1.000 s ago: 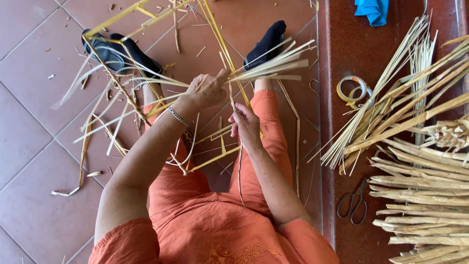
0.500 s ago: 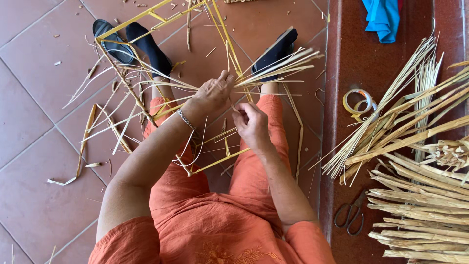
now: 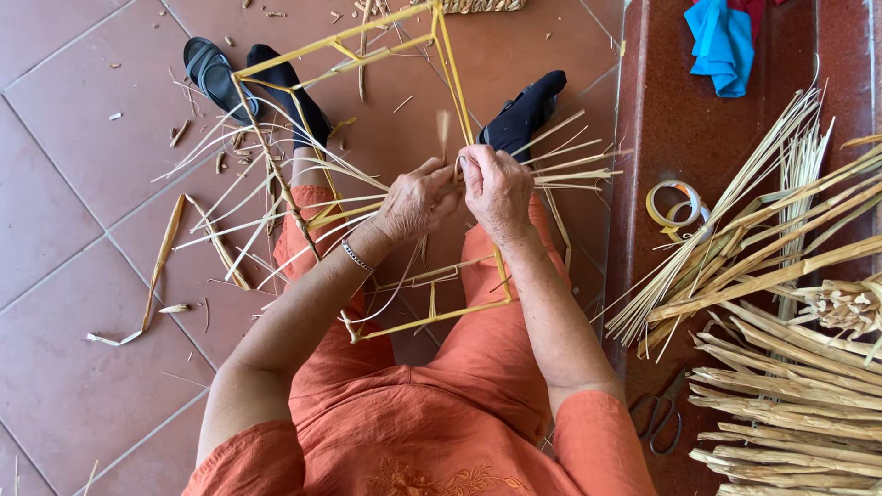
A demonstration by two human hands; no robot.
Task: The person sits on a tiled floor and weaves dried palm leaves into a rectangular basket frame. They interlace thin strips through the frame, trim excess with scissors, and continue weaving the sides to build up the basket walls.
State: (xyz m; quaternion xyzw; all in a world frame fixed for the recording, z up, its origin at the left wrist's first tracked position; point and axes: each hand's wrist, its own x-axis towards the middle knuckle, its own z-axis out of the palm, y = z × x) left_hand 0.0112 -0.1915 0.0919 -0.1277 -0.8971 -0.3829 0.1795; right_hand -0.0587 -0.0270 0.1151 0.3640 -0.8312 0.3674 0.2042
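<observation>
The yellow frame, a box-like skeleton of thin rods, rests across the lap and knees of the seated person, its far end reaching out past the feet. It looks early in the making: the rods stand mostly bare, with only loose pale straw strips fanning out from its left rod and another small bundle sticking out from its right rod, so by the look of it nearly all the covering is left to do.

On the right rod of the frame, near the right knee, both hands meet. The left hand is clenched in a pinching grip on a thin straw strand at the rod, and the right hand is likewise closed, its grip on the same strand or the rod itself; which of the two I cannot tell.

Beyond the far end of the frame lie a dark sandal and scattered straw scraps on the tiled floor. To the right of the frame, on a raised reddish ledge, sit rolls of tape, a big heap of dried straw stalks, scissors and a blue cloth.
</observation>
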